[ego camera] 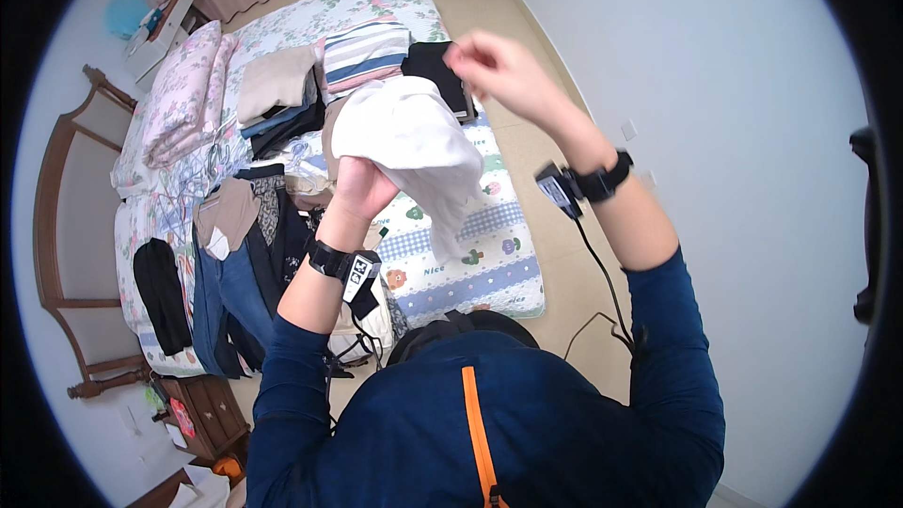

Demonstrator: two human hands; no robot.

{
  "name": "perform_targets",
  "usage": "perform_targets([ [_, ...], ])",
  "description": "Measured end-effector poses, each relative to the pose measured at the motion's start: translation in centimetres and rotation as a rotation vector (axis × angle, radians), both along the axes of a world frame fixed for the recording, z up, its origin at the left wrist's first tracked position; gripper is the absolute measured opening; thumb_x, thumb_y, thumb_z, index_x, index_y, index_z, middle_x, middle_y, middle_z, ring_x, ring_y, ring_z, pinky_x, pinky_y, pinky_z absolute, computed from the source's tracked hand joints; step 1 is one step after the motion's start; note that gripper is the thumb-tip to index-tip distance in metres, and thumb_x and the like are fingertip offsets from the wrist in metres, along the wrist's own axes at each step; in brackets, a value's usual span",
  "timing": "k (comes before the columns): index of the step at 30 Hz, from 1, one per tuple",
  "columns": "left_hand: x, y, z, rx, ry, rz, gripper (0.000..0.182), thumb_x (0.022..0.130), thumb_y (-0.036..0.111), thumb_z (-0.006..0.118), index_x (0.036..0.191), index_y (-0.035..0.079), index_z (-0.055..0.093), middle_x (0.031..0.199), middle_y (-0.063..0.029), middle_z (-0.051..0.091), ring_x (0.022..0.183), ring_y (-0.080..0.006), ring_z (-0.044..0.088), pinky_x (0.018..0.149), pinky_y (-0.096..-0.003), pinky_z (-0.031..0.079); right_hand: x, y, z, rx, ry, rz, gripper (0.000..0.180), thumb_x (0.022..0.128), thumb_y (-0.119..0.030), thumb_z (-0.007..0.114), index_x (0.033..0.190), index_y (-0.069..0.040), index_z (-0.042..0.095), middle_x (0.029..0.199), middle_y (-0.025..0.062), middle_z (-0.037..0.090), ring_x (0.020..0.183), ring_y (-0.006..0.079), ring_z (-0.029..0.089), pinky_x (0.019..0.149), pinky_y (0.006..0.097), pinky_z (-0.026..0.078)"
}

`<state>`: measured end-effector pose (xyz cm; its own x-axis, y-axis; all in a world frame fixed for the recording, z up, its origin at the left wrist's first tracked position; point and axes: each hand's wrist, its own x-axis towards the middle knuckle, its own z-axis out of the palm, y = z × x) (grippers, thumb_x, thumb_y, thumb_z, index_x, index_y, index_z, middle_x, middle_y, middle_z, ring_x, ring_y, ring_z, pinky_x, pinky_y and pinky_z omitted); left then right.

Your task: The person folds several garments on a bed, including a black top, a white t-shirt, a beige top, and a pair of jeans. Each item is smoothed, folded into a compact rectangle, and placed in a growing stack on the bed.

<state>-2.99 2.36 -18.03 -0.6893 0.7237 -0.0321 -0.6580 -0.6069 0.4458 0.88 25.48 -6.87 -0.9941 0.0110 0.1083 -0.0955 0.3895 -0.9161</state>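
A white cloth garment (409,127) hangs in soft folds above the bed, its lower end drooping toward the quilt. My left hand (363,187) holds it up from the near left edge, the fingers hidden under the fabric. To the upper right, apart from the cloth, my right hand (504,74) is raised with curled, slightly blurred fingers and nothing visible in it. Behind the white garment lies folded black clothing (434,70). Farther back is a folded striped textile (367,49). Left of it stands a stack of folded clothes (279,88), beige on top.
Blue jeans (243,289), a taupe top (229,212) and a black garment (162,293) lie on the left of the bed. A pink floral quilt (183,99) is folded near the headboard (63,212). A cable (600,261) hangs from my right wrist device (561,190).
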Motion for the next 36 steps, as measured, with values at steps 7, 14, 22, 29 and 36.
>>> perform_targets([
  [7, 0.6, -0.6, -0.4, 0.016, 0.136, -0.15, 0.056, 0.105, 0.041, 0.035, 0.147, 0.005, 0.038, 0.148, -0.0117, 0.044, 0.134, -0.0269, 0.047, 0.113, -0.043, 0.037, 5.7, -1.9, -7.3, -0.268, 0.106, -0.051, 0.023, 0.09, -0.018, 0.072, 0.107, -0.005, 0.065, 0.097, 0.001, 0.064, 0.087, 0.0068, 0.059, 0.076, 0.0206, 0.048],
  [14, 1.3, -1.2, -0.4, -0.229, 0.289, -0.195, 0.057, 0.101, 0.038, 0.053, 0.146, 0.005, 0.041, 0.145, -0.0076, 0.048, 0.129, -0.0207, 0.05, 0.108, -0.0381, 0.04, 6.6, -3.7, -7.7, -0.329, 0.167, -0.153, 0.019, 0.091, -0.015, 0.071, 0.106, -0.004, 0.065, 0.096, -0.0012, 0.064, 0.088, 0.0068, 0.058, 0.08, 0.0223, 0.048],
  [22, -0.4, -6.2, 3.3, -0.633, 0.449, -0.107, 0.053, 0.098, 0.035, 0.056, 0.139, 0.002, 0.05, 0.135, -0.009, 0.058, 0.122, -0.0208, 0.056, 0.103, -0.0381, 0.044, 7.3, 0.5, -8.2, -0.575, 0.221, -0.253, 0.017, 0.102, -0.022, 0.055, 0.102, -0.009, 0.064, 0.087, -0.0055, 0.063, 0.081, 0.004, 0.056, 0.076, 0.0215, 0.047],
  [29, -4.7, -12.3, 10.1, -0.907, 0.514, 0.225, 0.047, 0.098, 0.04, 0.059, 0.125, 0.001, 0.06, 0.114, -0.0057, 0.068, 0.097, -0.0132, 0.066, 0.08, -0.0275, 0.052, 8.0, 9.0, -3.5, -0.429, 0.163, -0.278, 0.019, 0.104, -0.022, 0.048, 0.103, -0.008, 0.061, 0.091, -0.0035, 0.06, 0.086, 0.0057, 0.054, 0.08, 0.0203, 0.043],
  [36, -5.5, -11.9, 11.5, -0.895, 0.747, 0.271, 0.036, 0.099, 0.036, 0.06, 0.112, 0.004, 0.068, 0.096, 0.0009, 0.07, 0.081, -0.0043, 0.062, 0.07, -0.0206, 0.047, 8.6, 10.7, 0.0, -0.666, 0.164, -0.202, 0.021, 0.103, -0.019, 0.047, 0.104, -0.003, 0.06, 0.097, 0.0001, 0.062, 0.088, 0.0073, 0.055, 0.081, 0.0226, 0.044],
])
